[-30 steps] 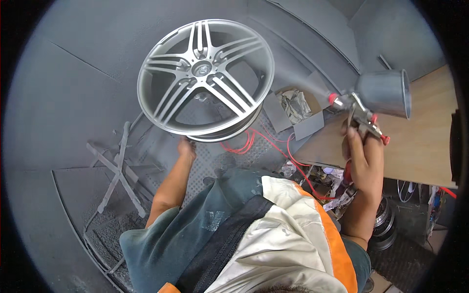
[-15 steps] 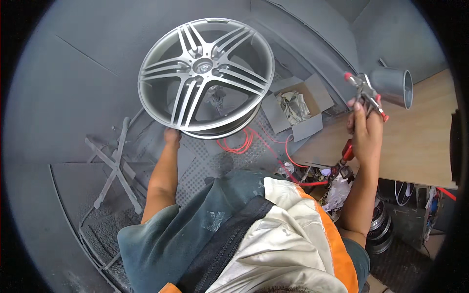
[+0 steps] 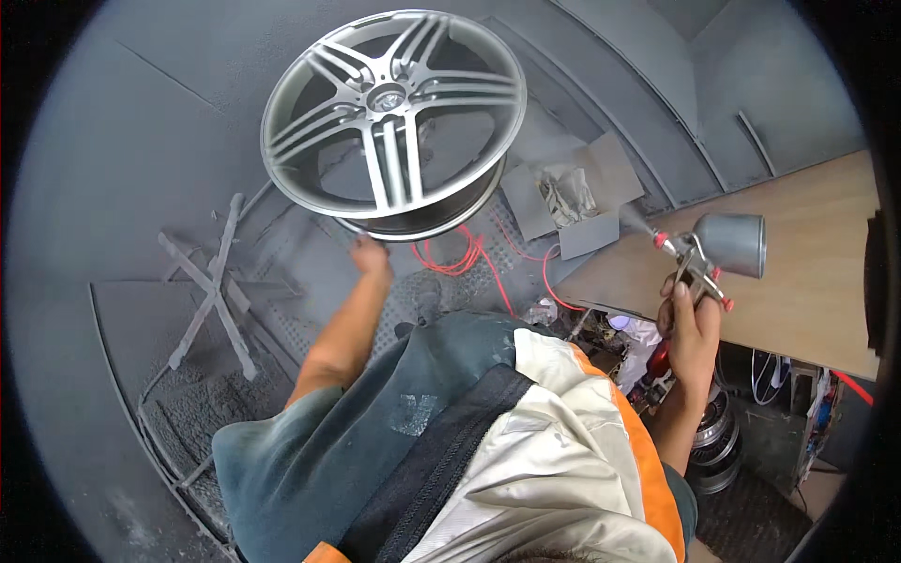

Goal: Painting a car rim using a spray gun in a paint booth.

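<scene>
A silver alloy wheel (image 3: 399,178) with twin-bladed spokes is held up at the top centre, its face toward me; its spokes are slightly smeared by motion. My left hand (image 3: 370,255) is at the lower back lip of the wheel, fingers curled against it, partly hidden. On the right, my right hand (image 3: 692,324) grips a spray gun (image 3: 693,263) with red fittings and a grey paint cup (image 3: 737,246). A fine mist leaves its nozzle toward the upper left, to the right of the wheel and apart from it.
An open cardboard box (image 3: 601,178) with crumpled paper stands behind the wheel. A red hose (image 3: 460,253) lies coiled on the floor. At left is a grey cross-shaped stand (image 3: 216,281). A wooden board (image 3: 798,300) lies at right, with stacked wheels (image 3: 718,441) below.
The wheel has turned, its lower edge moving right with my left hand, and sits higher in view. My right hand and the spray gun have moved down; mist now shows clearly at the nozzle.
</scene>
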Demonstrator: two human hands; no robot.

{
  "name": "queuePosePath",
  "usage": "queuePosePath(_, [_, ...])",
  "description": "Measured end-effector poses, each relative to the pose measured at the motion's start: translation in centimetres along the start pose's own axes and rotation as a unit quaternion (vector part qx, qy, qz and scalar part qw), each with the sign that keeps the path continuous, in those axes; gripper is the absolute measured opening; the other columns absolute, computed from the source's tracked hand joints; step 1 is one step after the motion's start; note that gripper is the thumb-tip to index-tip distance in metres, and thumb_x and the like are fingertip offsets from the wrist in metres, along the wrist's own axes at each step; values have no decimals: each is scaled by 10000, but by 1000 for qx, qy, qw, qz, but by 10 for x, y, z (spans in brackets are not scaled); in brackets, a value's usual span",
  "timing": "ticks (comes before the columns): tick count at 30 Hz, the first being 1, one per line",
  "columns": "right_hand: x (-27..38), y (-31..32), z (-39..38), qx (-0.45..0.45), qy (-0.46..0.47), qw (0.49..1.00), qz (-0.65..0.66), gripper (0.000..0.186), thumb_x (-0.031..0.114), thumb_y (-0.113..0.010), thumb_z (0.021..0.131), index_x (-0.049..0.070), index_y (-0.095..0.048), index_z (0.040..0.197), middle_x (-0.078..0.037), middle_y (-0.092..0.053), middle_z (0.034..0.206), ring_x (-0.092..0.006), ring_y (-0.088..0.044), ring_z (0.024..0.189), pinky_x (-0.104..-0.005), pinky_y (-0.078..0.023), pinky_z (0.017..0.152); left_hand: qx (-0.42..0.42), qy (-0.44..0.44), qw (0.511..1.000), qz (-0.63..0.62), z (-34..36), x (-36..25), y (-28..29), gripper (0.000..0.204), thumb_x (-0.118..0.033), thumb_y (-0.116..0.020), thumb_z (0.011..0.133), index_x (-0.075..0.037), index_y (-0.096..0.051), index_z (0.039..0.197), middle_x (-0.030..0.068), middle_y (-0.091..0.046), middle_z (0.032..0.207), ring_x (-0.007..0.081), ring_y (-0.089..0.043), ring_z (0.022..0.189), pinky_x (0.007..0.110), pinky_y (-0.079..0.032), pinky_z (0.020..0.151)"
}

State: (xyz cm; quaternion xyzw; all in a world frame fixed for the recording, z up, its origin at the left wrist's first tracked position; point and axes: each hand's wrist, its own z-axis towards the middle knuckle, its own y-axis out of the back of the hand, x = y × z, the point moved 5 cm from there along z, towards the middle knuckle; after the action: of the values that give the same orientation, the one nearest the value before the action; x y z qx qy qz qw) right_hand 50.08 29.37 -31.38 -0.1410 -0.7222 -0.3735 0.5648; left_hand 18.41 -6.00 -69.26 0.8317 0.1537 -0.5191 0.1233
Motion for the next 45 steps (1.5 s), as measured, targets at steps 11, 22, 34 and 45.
queuePosePath(11, [-5, 4, 9, 123, 10, 992, 12, 236, 217, -475, 991, 7, -546, 910, 4, -461, 614, -68, -415, 526, -225, -329, 481, 700, -25, 563, 438, -209, 115, -78, 371, -324, -572, 917, -51, -609, 1165, 107, -668, 1066, 227, -615, 937, 364, -482, 887])
queuePosePath(22, [1, -9, 19, 252, 39, 967, 8, 249, 230, -504, 974, -9, -547, 921, -5, -493, 655, -75, -437, 553, -230, -350, 495, 610, -117, 508, 596, -196, 53, -11, 434, -282, -572, 891, -18, -566, 1237, 173, -565, 1280, 294, -604, 1042, 399, -460, 922])
queuePosePath(34, [88, -31, 0, 322, 211, 923, 16, 199, 186, -492, 970, -3, -531, 922, 0, -491, 633, -72, -438, 540, -231, -356, 485, 245, 218, 940, -99, -145, 48, -21, 346, 11, -463, 859, 23, -482, 1204, 143, -600, 1102, 271, -614, 985, 417, -553, 831])
queuePosePath(45, [74, -25, 10, 95, 195, 976, -4, 209, 194, -498, 984, 11, -532, 888, 13, -461, 622, -56, -417, 541, -216, -349, 499, 244, 274, 929, -50, -139, 62, 15, 267, 5, -361, 895, 5, -509, 1118, 124, -565, 1105, 256, -576, 1002, 432, -545, 874])
